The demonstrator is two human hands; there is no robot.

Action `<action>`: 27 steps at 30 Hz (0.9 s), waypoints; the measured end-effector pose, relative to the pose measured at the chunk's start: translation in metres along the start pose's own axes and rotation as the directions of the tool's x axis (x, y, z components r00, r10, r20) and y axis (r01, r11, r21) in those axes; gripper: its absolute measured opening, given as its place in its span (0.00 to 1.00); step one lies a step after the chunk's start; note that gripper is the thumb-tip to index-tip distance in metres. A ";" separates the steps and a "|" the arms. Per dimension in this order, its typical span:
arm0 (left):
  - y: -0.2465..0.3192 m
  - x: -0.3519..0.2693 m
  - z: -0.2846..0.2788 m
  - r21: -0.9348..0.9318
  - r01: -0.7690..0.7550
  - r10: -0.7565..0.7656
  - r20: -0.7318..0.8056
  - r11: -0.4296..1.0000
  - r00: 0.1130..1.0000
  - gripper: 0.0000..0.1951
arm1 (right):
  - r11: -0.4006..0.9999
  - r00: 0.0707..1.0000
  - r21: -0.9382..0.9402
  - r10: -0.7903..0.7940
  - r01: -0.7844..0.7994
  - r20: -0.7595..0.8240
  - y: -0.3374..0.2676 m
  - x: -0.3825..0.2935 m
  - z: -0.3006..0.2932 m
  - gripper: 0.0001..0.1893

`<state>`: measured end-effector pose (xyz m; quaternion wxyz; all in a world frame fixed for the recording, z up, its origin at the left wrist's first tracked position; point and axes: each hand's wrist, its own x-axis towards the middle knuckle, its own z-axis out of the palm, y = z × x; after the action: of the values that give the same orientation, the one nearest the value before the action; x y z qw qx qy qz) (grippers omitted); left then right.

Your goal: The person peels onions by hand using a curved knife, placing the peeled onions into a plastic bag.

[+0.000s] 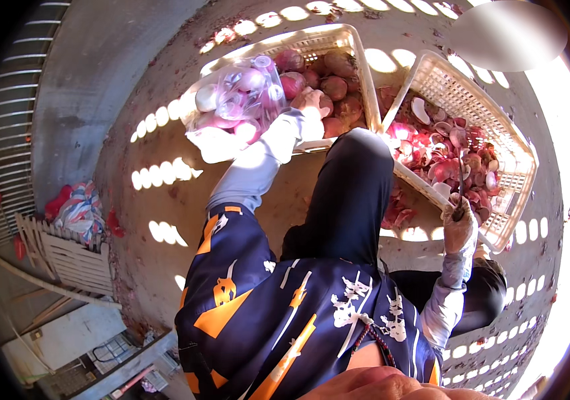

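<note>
My left hand point(311, 101) reaches into the left plastic crate point(371, 82), its fingers curled over the unpeeled red onions point(334, 87). Whether it grips one is hidden. Beside that hand, a clear plastic bag point(245, 95) of pale, peeled-looking onions fills the crate's left side. My right hand point(457, 230), which looks thinly gloved, grips a knife point(461, 177) with its narrow blade pointing away from me. The blade lies over the right plastic crate point(507, 127), which is tilted and holds a heap of onion skins and cut ends point(445, 160).
My bent knee point(357, 160) comes up against the left crate's near edge. Onion skins point(399, 212) litter the concrete floor point(165, 145). At left are a wall point(85, 65), a metal grille point(15, 85), a striped woven sack point(82, 212) and a slatted wooden panel point(72, 257).
</note>
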<state>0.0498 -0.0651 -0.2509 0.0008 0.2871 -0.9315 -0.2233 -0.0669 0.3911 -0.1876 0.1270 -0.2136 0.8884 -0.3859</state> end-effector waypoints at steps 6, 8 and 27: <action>-0.023 0.074 0.091 0.572 0.149 -0.319 0.209 0.806 0.925 0.38 | 0.996 0.996 0.017 0.091 -0.092 0.010 0.006 -0.004 -0.007 0.15; -0.046 0.076 0.109 0.570 0.189 -0.361 0.203 0.800 0.910 0.40 | 0.982 0.980 0.008 0.188 -0.189 0.070 0.001 0.000 -0.008 0.16; 0.223 -0.035 -0.052 -0.933 0.356 0.566 0.322 0.054 0.759 0.38 | 0.991 0.982 0.125 -0.018 0.041 -0.186 -0.056 -0.010 -0.024 0.06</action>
<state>-0.0339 0.0957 -0.1065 -0.0997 0.0324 -0.4698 -0.8765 -0.0520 0.3763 -0.1295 0.0521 -0.1816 0.8665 -0.4620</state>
